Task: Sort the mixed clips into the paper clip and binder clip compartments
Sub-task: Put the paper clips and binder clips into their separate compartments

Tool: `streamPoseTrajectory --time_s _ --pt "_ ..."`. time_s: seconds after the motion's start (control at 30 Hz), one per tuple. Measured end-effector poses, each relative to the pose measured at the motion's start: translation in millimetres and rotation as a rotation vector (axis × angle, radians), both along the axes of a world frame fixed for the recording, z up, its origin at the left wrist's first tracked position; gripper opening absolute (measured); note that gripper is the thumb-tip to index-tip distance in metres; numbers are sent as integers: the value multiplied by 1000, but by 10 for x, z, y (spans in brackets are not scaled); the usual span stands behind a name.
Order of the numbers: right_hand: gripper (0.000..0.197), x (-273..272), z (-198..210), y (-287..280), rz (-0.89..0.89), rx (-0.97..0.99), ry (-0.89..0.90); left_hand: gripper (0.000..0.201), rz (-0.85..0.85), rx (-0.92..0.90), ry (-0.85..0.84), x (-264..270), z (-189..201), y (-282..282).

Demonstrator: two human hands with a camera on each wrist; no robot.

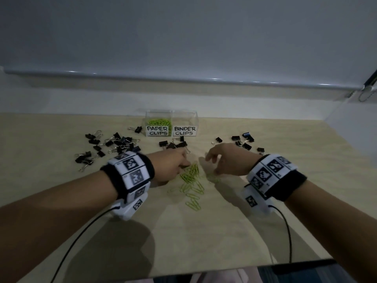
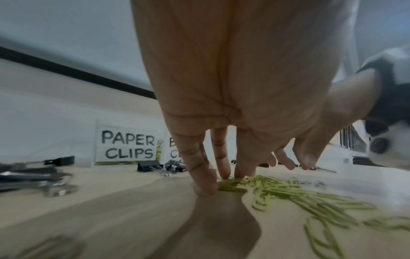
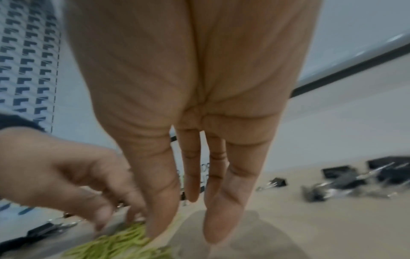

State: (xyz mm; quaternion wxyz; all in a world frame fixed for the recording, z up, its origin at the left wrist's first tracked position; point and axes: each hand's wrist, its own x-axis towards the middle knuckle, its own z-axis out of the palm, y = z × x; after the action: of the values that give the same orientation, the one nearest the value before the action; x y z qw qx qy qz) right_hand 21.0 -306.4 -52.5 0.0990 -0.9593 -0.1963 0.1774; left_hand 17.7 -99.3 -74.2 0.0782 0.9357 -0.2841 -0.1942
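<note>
A heap of green paper clips (image 1: 191, 176) lies mid-table. My left hand (image 1: 183, 163) reaches into its left edge; in the left wrist view its fingertips (image 2: 207, 188) stand straight down on the wood against the clips (image 2: 288, 191). My right hand (image 1: 212, 164) hovers at the heap's right side, fingers straight and pointing down, the thumb brushing the clips (image 3: 115, 245). Neither hand holds anything that I can see. At the back stands a clear box: the PAPER CLIPS compartment (image 1: 157, 130) holds green clips, while the BINDER CLIPS compartment (image 1: 184, 130) looks bare.
Black binder clips lie scattered in three groups: many at the left (image 1: 114, 144), a few in front of the box (image 1: 173, 144), several at the right (image 1: 243, 141). A wall rises behind the box. The table's front edge (image 1: 224, 268) is near my body.
</note>
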Motion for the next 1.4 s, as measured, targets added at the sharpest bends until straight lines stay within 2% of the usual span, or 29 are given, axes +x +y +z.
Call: streamPoseTrajectory --time_s 0.07,0.1,0.2,0.27,0.37,0.5,0.63,0.8,0.93,1.13,1.4 --pt "57 -33 -9 -142 -29 -77 37 42 26 -51 49 -131 2 154" --pt "69 -60 -30 -168 -35 -118 63 51 19 -55 52 -192 3 228" --pt "94 -158 -90 -66 -40 -126 109 103 47 -11 49 -318 12 334" --pt "102 -204 -115 100 -31 -90 120 118 122 27 44 -393 14 263" --pt "96 -239 -132 362 36 -87 81 105 152 43 -17 -471 25 79" --pt "70 -175 -122 552 92 -78 0 79 209 -61 -17 -418 34 -44" --pt "38 -86 -120 559 59 -6 -52 47 234 -106 -35 -297 31 -61" --pt "25 -32 -113 529 86 25 -82 21 202 -139 -32 -206 47 11" --pt "17 10 -90 448 91 105 -121 14 192 -117 -53 -172 69 91" --pt "11 197 -26 358 -42 238 -30 8 168 -112 -90 -89 68 196" --pt "6 643 439 581 -203 629 41 5 270 -505 28 169 209 449"
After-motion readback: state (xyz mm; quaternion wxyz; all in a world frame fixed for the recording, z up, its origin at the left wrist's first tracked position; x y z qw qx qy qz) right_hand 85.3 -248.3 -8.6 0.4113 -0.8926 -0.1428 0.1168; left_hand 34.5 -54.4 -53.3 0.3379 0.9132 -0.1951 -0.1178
